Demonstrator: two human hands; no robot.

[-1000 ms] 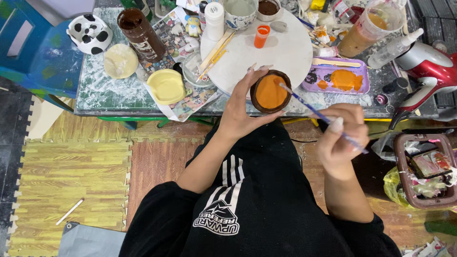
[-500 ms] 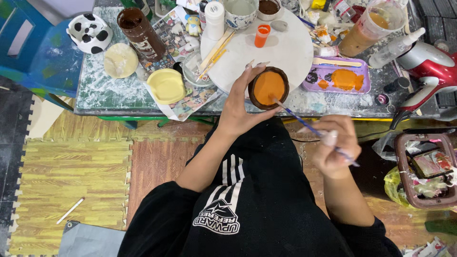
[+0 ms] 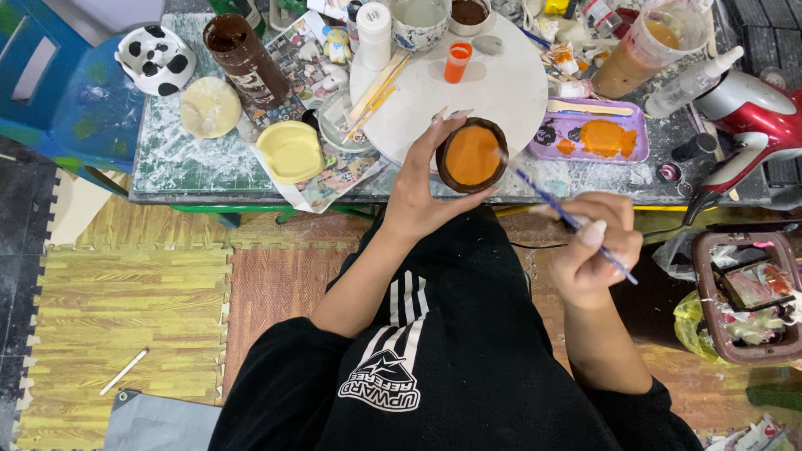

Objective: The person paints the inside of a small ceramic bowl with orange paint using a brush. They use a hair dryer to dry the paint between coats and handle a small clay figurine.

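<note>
Holding small brown bowl (image 3: 471,155) of orange paint in left hand (image 3: 418,196), fingers clamped on rim; right hand (image 3: 595,244) fingers pinch paintbrush (image 3: 561,213). Risk: tilt spills paint over counter (image 3: 167,163) edge.

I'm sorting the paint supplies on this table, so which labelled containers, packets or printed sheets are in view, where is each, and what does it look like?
Printed paper sheets: under the yellow lid, front left of the table, colourful pictures.
Brown bottle: back left, tall, cylindrical, with a pale printed label.
Orange paint pot: on the white round board, small and open.
White squeeze bottle: right of the purple tray, lying down, label unreadable.
</note>
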